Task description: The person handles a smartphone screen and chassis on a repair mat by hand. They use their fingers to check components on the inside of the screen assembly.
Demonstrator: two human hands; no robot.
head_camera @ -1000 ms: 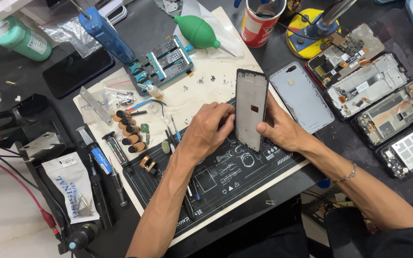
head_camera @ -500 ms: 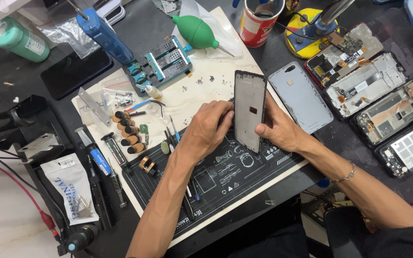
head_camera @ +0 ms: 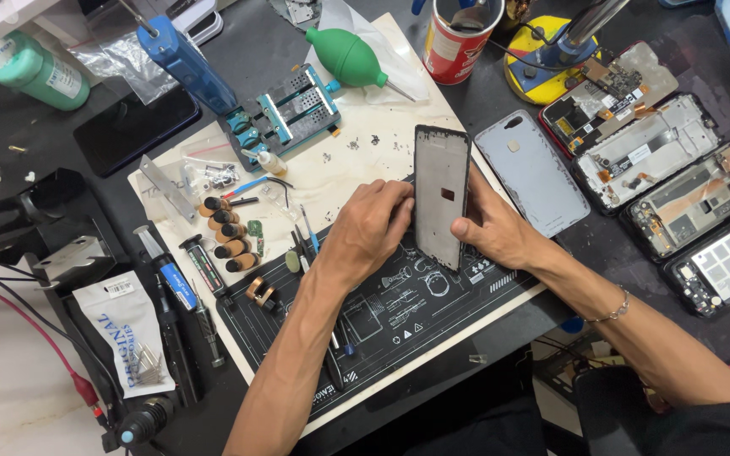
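Here, both hands steady a black phone screen frame [head_camera: 441, 196] upright above the black repair mat [head_camera: 399, 317], the left hand [head_camera: 365, 232] gripping its left edge and the right hand [head_camera: 493, 230] pinching its right edge, seemingly for inspection.

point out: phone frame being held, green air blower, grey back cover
phone frame [head_camera: 439, 190], head view, on its grey inner panel.
green air blower [head_camera: 345, 56], head view, on the bulb.
grey back cover [head_camera: 534, 177], head view, on its flat middle.

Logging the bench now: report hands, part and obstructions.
Left hand and right hand both grip the dark rectangular phone screen panel, over the black printed work mat. Grey phone back cover lies alongside, apart.
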